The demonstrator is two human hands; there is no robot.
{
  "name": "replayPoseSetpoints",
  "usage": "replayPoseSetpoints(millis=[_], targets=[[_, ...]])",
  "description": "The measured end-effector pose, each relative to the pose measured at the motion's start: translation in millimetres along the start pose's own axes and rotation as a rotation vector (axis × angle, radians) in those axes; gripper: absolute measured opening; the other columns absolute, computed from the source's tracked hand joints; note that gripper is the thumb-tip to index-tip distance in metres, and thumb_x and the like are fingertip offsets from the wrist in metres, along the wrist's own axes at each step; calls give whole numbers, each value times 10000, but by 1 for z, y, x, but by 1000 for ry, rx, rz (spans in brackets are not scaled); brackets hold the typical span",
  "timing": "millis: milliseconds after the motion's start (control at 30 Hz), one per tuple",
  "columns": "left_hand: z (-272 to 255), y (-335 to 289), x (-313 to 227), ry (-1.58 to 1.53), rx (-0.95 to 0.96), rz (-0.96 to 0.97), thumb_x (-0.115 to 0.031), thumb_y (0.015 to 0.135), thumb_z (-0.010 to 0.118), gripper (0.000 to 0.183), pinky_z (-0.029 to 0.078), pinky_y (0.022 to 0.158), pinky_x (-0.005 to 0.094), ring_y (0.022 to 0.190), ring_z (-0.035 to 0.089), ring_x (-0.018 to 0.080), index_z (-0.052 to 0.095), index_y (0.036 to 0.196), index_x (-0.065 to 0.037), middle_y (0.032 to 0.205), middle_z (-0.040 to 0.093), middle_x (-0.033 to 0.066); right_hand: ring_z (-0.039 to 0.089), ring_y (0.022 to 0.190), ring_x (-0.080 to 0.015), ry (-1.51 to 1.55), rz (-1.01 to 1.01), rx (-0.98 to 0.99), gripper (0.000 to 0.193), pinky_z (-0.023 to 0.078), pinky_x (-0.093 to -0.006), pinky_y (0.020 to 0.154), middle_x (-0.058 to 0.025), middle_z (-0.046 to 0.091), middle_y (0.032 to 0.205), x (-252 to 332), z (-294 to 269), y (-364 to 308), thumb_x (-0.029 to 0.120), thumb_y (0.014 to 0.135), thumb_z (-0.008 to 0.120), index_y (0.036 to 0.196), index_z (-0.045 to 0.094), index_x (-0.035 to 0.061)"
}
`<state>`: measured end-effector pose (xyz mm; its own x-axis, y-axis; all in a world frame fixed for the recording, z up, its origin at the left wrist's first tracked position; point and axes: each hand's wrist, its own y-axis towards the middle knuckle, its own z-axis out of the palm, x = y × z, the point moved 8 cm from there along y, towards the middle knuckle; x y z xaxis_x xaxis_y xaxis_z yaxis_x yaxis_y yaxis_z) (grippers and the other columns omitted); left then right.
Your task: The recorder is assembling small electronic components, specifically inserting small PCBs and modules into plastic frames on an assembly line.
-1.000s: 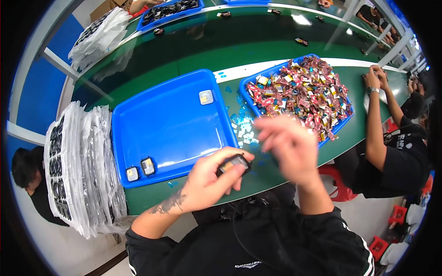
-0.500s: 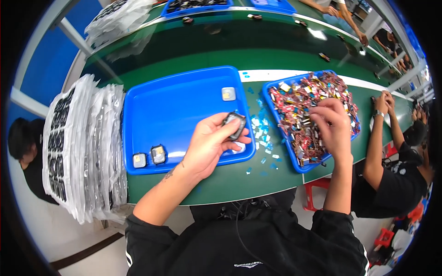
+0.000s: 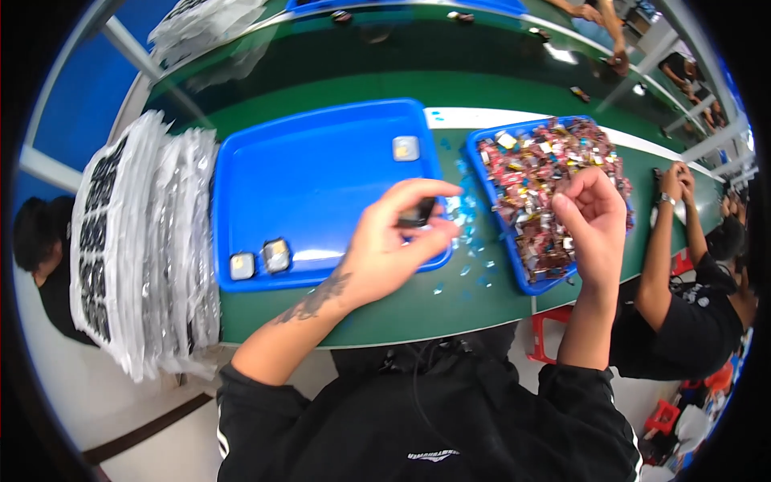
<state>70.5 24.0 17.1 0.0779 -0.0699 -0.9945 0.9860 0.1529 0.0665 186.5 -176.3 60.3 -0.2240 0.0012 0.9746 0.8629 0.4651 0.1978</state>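
Note:
My left hand (image 3: 385,245) is over the right side of a blue tray (image 3: 321,118). Its thumb and index finger curve around a small dark, squarish casing (image 3: 418,213), blurred and partly hidden by the fingers. My right hand (image 3: 596,215) is above a second blue tray (image 3: 514,269) heaped with small wired parts (image 3: 534,181) in red, brown and yellow. Its thumb and fingertips are pinched together; whatever is between them is too small to make out. A black-framed casing (image 3: 276,255) and a grey square piece (image 3: 242,265) lie in the left tray's near-left corner, another grey piece (image 3: 405,149) at its far right.
Bits of blue film (image 3: 466,213) are scattered on the green table (image 3: 385,315) between the trays. Left of them stands a tall stack of plastic-wrapped sheets (image 3: 144,249). Beyond runs a dark green belt (image 3: 385,56) with scattered parts. A co-worker's hands (image 3: 676,178) are at the right.
My left hand has turned and its thumb has come off the casing's face, now seen more edge-on. My right hand's fingers have drawn together over the parts. The whole view has shifted slightly.

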Motion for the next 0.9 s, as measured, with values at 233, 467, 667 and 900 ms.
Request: replayPoseSetpoints(millis=[233, 467, 667, 900], targets=[[20, -2, -9, 339, 65, 184, -74, 743, 781, 181, 473, 817, 276, 936, 578, 163, 719, 910, -42, 923, 610, 74, 577, 735, -45, 173, 113, 250, 127, 456, -172, 653, -17, 599, 814, -11, 75, -20, -32, 843, 661, 886, 547, 4], [7, -7, -11, 339, -83, 259, -96, 778, 722, 118, 506, 718, 345, 827, 641, 251, 699, 874, -32, 914, 608, 103, 598, 772, -64, 142, 64, 202, 128, 490, -183, 643, -52, 603, 864, -11, 87, -24, -23, 850, 673, 888, 552, -15], [2, -8, -7, 314, -98, 225, -73, 784, 694, 100, 507, 722, 331, 829, 644, 229, 692, 856, -4, 926, 624, 102, 557, 739, -108, -351, -292, 137, 163, 464, -221, 585, -74, 551, 900, 14, 93, -24, -38, 755, 734, 844, 604, 3], [-1, 0, 9, 86, 13, 32, -82, 806, 702, 116, 504, 740, 293, 762, 615, 128, 688, 848, 25, 907, 629, 86, 590, 728, -218, -486, -382, 249, 149, 475, -291, 600, -121, 585, 896, 14, 89, -31, -68, 758, 684, 875, 622, 1]])
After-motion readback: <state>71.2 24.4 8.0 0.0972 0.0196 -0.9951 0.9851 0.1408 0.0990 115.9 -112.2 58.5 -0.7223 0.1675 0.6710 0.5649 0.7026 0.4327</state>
